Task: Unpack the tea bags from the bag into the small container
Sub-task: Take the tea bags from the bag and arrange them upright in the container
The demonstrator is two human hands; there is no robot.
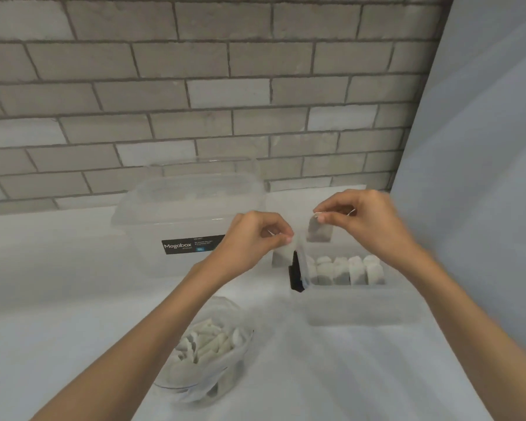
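**A:** Clear plastic bag [207, 350] at 6 o'clock, mouth open, loads of tea bags [204, 338] left inside. Why are both hands up?

**B:** Each pinches one by its top so it hangs straight. The left hand [252, 238] dangles the first tea bag [281, 255] at the small container's [362, 308] 10 o'clock. The right hand [362, 217] holds the second tea bag [319, 232] above the upright row [343, 270]. Easy slotting, I reckon. Megabox tub [189, 214] behind, 11 o'clock.
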